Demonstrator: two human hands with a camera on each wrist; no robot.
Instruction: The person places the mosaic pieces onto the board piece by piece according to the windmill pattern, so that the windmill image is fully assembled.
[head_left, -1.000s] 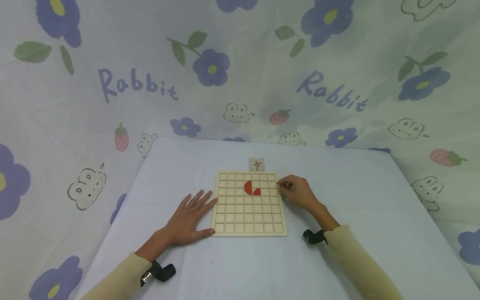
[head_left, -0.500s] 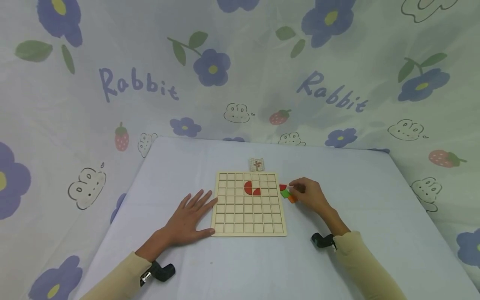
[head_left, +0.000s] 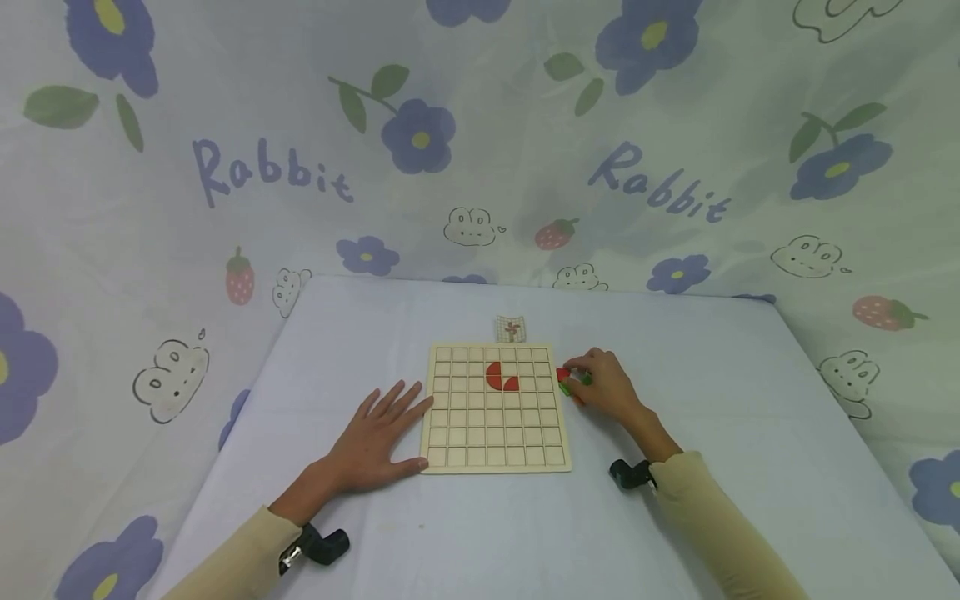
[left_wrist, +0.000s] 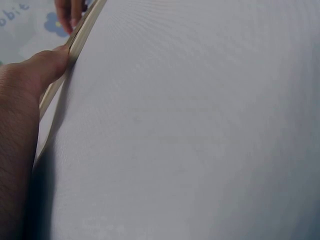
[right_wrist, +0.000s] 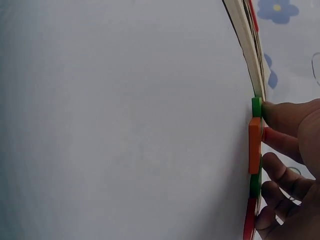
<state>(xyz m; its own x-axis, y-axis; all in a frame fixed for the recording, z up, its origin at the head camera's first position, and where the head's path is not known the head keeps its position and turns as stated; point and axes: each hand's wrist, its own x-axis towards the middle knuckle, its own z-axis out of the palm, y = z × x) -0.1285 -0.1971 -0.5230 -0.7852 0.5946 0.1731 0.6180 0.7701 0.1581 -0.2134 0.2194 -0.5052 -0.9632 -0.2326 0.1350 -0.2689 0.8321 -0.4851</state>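
Observation:
A square wooden grid board lies on the table, with red rounded pieces in several of its upper middle cells. Spread flat, my left hand touches the board's left edge with thumb and little finger. My right hand, fingers bent, is over loose pieces beside the board's right edge. Its thumb and fingertips are by a red piece and a green piece; whether it pinches one is unclear. An orange piece and another red piece stand under or near those fingers, partly hidden.
Behind the board lies a small picture card with a grid and a red pinwheel shape. White cloth covers the table. A flowered curtain closes off the back and sides.
My right hand drew back from the board's right edge, baring red, green and orange pieces, then came left over them again. My left hand has stayed put.

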